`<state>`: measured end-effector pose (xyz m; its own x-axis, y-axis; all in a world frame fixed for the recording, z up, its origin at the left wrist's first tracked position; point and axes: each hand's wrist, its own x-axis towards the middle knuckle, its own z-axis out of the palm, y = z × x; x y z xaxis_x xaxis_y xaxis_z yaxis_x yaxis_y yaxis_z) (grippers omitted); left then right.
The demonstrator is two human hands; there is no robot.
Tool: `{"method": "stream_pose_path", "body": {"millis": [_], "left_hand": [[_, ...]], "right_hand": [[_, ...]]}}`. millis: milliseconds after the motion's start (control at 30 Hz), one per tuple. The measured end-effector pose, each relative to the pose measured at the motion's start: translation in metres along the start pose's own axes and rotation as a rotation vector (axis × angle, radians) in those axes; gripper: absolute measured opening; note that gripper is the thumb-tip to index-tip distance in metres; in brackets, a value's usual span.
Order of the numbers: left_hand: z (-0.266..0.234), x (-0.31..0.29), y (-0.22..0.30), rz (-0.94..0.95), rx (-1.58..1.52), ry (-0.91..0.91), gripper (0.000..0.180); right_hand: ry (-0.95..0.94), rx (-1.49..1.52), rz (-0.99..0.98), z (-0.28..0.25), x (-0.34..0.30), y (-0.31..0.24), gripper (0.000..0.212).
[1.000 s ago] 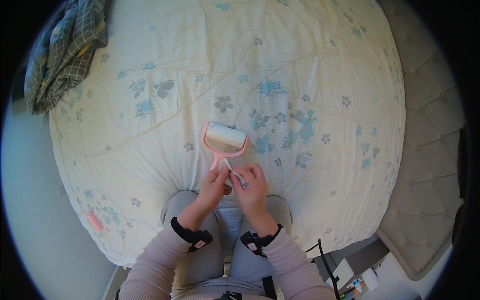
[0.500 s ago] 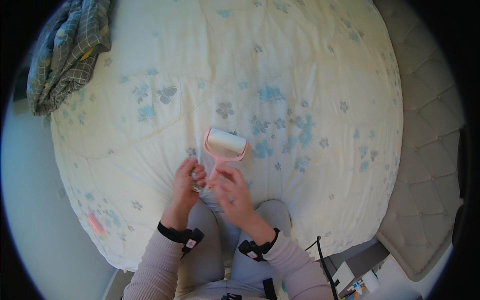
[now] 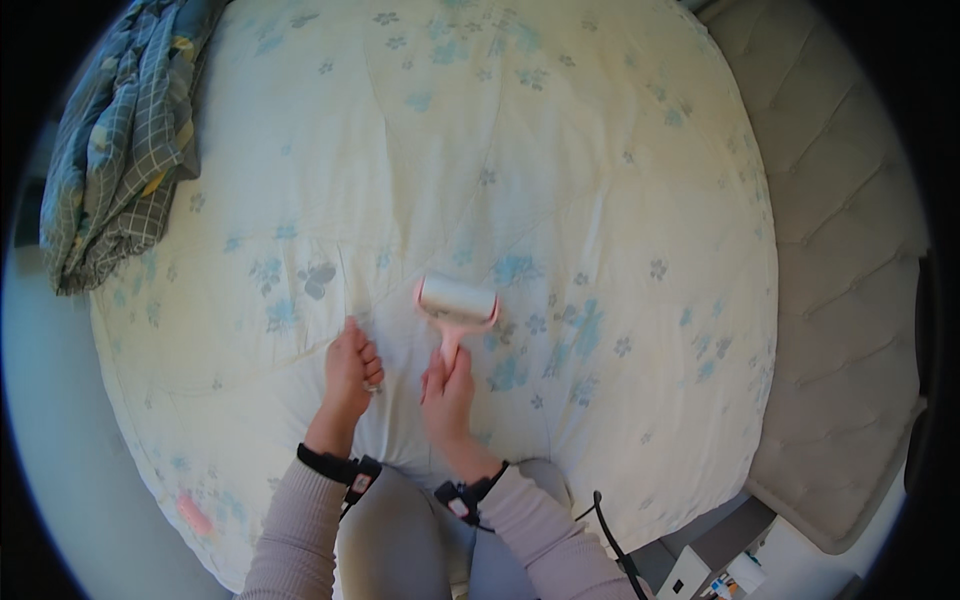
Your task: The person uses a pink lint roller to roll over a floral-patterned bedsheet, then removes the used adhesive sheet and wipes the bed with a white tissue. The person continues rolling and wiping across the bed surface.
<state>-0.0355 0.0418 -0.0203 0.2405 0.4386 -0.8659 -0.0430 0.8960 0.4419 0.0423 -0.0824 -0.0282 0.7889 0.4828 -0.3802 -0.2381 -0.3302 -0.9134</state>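
Note:
My right hand (image 3: 447, 395) is wrapped round the handle of a pink lint roller (image 3: 457, 298) with a white roll. The roller's head points away from me, over the pale bed sheet (image 3: 420, 190) with blue and grey flowers; whether it touches the cloth I cannot tell. Left of it, my left hand (image 3: 348, 370) is closed in a fist just above the sheet. A small pale bit shows at its lower fingers, too small to make out.
A bunched grey checked quilt (image 3: 120, 150) lies at the bed's far left corner. A pink object (image 3: 193, 512) rests near the left front edge. A tufted grey headboard (image 3: 850, 250) borders the right side. At lower right are a black cable (image 3: 615, 545) and a cabinet (image 3: 690, 570) with small items.
My hands have moved apart. The right one has shifted from the roller's neck to a full grip on its handle; the left has moved away leftward. The view has shifted slightly.

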Motion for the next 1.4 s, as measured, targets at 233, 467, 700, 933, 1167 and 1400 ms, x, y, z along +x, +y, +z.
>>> {"method": "stream_pose_path", "body": {"millis": [233, 467, 700, 933, 1167, 1400], "left_hand": [[0.106, 0.1, 0.011, 0.049, 0.097, -0.179, 0.049], [0.113, 0.124, 0.007, -0.001, 0.168, -0.037, 0.053], [0.105, 0.141, -0.004, -0.09, 0.145, 0.009, 0.055], [0.162, 0.129, -0.021, 0.717, 1.062, 0.397, 0.041], [0.4, 0.155, -0.003, 1.239, 1.298, 0.103, 0.021], [0.435, 0.213, -0.018, 1.554, 1.381, 0.171, 0.011]], "right_hand": [[0.015, -0.06, -0.009, 0.003, 0.277, -0.073, 0.021], [0.072, -0.183, -0.063, 0.004, 0.492, -0.158, 0.031], [0.021, -0.443, -0.232, -0.115, 0.345, -0.072, 0.027], [0.022, -0.477, 0.16, -0.245, 0.081, -0.026, 0.032], [0.237, -0.135, 0.126, -0.286, 0.152, -0.046, 0.039], [0.268, -0.126, -0.101, -0.321, 0.404, -0.096, 0.045]]}}
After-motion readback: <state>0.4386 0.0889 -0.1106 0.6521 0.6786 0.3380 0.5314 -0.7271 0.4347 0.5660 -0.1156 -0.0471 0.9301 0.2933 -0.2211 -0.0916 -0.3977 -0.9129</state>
